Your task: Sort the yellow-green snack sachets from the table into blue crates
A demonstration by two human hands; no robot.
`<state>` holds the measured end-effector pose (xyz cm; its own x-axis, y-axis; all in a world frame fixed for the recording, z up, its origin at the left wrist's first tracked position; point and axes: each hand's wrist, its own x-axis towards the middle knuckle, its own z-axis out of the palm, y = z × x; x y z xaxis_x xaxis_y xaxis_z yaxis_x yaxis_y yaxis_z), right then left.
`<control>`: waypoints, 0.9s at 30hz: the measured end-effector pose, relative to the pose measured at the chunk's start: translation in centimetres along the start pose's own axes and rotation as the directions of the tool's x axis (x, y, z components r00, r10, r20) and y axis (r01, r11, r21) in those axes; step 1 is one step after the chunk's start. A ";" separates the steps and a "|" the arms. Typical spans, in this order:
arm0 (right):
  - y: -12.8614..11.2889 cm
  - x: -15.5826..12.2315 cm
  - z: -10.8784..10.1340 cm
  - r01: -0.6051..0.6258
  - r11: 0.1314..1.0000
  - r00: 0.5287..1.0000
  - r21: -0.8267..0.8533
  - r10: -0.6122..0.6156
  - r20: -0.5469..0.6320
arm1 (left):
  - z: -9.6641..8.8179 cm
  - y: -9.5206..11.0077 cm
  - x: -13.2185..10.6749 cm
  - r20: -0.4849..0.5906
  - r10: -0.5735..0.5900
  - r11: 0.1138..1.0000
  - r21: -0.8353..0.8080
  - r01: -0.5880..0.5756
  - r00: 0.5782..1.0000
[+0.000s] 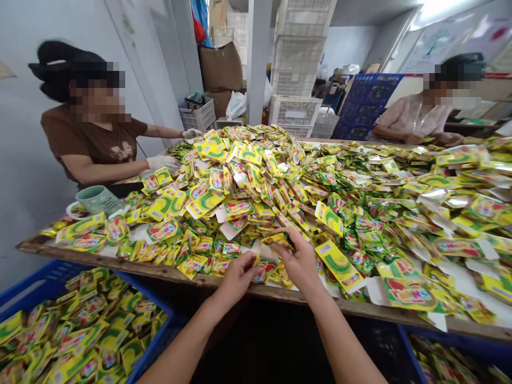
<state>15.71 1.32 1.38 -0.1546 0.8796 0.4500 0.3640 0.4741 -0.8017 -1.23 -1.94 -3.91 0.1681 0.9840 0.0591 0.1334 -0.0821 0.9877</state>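
At the near edge of the table, my left hand (239, 274) has its thumb and fingers closed on what looks like a small open carton (257, 250), of which a yellow edge and pale inside show. Just right of it, my right hand (299, 260) pinches a small yellow sachet (275, 238) between thumb and fingers. Below and between the hands lie more sachets (266, 271) with red and green print. Behind them rises a heap of yellow cartons (236, 186), many with white flaps open. A larger-looking yellow carton (338, 264) lies right of my right hand.
A wooden rim (160, 271) edges the table. Blue crates (160, 330) of filled-looking cartons stand below left and right. A green mug (100, 200) sits at the left corner. One gloved person works at left, another person at far right. White crates (298, 64) are stacked behind.
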 end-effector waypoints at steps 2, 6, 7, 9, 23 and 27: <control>0.3 -0.1 0.5 -0.003 0.999 1.000 -0.046 0.004 0.012 | -0.2 0.2 0.0 -0.005 -0.017 1.000 0.001 0.017 1.000; 0.0 -0.3 0.9 0.032 0.941 0.998 -0.337 -0.012 0.059 | -0.3 0.2 0.2 -0.031 -0.041 0.999 0.034 0.043 0.999; -0.3 -0.3 0.9 0.024 0.917 0.997 -0.397 0.007 0.076 | -0.2 0.2 0.2 -0.034 -0.042 0.998 0.036 0.043 0.999; -1.1 -0.2 0.9 -0.015 0.871 0.994 -0.491 0.067 0.088 | -0.2 0.0 0.1 -0.043 -0.040 0.998 0.036 0.042 0.998; -4.1 1.3 -0.4 0.244 0.889 0.811 -0.387 0.031 0.584 | -0.2 0.3 -0.3 0.033 -0.009 0.974 -0.227 0.016 0.999; -3.8 0.9 -0.5 0.189 0.898 0.851 -0.396 0.051 0.522 | -0.3 0.3 -0.5 0.078 -0.027 0.961 -0.273 0.048 0.997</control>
<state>14.64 0.26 4.98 -0.5926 0.7938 0.1365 0.6618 0.5765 -0.4792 -1.60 -2.38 -3.59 0.2401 0.9705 0.0205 -0.1303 0.0113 0.9914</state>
